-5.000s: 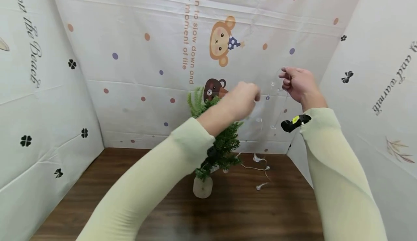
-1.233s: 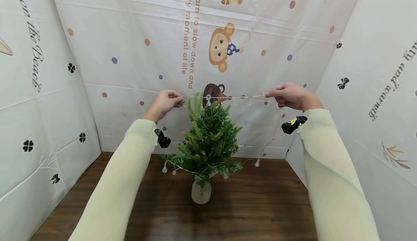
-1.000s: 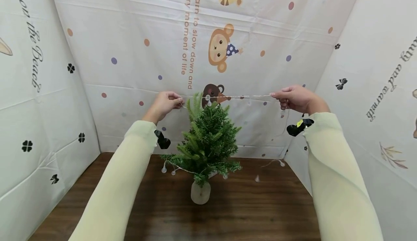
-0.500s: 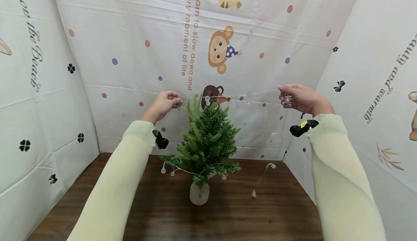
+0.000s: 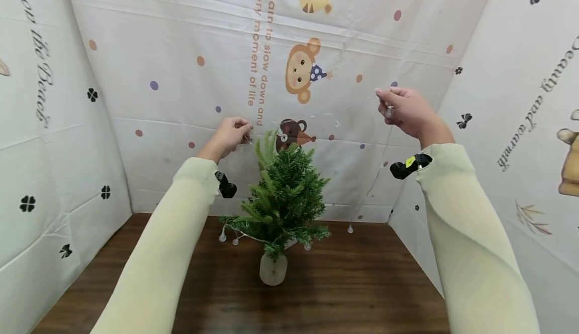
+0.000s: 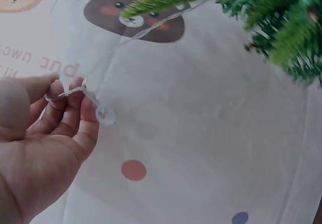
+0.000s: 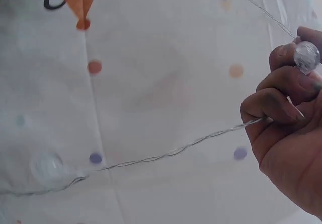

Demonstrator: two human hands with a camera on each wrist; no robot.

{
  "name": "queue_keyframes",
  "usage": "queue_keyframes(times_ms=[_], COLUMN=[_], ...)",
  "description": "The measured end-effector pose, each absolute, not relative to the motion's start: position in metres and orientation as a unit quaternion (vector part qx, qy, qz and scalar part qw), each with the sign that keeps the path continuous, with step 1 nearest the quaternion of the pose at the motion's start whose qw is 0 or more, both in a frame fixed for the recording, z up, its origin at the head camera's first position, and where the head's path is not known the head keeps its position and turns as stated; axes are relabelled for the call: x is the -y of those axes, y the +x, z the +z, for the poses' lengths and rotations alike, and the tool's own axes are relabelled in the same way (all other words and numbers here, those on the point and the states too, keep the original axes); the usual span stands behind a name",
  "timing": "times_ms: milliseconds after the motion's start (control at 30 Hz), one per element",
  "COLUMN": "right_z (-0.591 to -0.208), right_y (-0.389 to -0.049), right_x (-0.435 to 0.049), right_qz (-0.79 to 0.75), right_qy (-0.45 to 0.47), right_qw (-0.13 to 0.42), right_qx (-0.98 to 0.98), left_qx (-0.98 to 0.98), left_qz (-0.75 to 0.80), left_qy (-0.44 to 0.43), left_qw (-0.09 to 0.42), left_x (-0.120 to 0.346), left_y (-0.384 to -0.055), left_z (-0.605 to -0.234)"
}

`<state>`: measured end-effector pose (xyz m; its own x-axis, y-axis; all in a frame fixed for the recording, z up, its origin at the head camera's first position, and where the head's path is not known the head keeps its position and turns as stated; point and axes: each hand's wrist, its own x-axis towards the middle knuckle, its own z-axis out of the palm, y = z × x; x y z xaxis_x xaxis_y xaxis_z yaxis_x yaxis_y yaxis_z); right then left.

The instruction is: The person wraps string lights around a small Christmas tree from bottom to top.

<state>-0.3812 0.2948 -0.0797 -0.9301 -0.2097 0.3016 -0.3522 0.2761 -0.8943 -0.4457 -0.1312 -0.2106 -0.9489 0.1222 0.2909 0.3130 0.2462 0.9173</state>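
A small green Christmas tree [image 5: 289, 193] stands on a pale round base [image 5: 273, 269]. My left hand [image 5: 228, 135], left of the treetop, pinches the thin wire of a string of lights [image 6: 148, 30]; a clear bulb [image 6: 106, 114] hangs by its fingers in the left wrist view. Higher up on the right, my right hand [image 5: 407, 110] also grips the string. In the right wrist view its fingers curl around the wire [image 7: 166, 155], with a clear bulb [image 7: 306, 57] against them. Between the hands the string passes by the treetop; a loose length hangs below the right hand.
The tree stands on a dark wooden table [image 5: 344, 284]. Printed cloth walls [image 5: 172, 148] enclose the back and both sides. A lower branch at left carries string bulbs [image 5: 222, 237]. Another bulb [image 5: 350, 229] dangles near the table's back edge.
Five seconds ago my left arm crossed before the tree; now that hand is left of the treetop. Over the last half second my right hand rose, and the stretch between the hands slackened.
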Motion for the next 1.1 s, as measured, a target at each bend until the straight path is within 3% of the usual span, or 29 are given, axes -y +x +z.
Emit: queue_keyframes(times_ms=[233,633,1100], right_z=[-0.069,-0.052,-0.04], right_y=[-0.374,-0.355,-0.323], right_x=[-0.258,-0.197,-0.164], right_qz=[0.602,0.609,0.582], right_qy=[0.227,0.302,0.371], right_qw=[0.038,0.015,-0.004], right_qx=[0.765,0.733,0.724], left_qx=[0.704,0.733,0.602], left_qz=[-0.698,-0.665,-0.761], left_qy=[-0.119,-0.117,-0.232], left_qw=[0.062,0.082,0.07], left_x=[0.133,0.156,0.161], left_y=[-0.439,-0.44,-0.415], left_z=[-0.202,-0.23,-0.242])
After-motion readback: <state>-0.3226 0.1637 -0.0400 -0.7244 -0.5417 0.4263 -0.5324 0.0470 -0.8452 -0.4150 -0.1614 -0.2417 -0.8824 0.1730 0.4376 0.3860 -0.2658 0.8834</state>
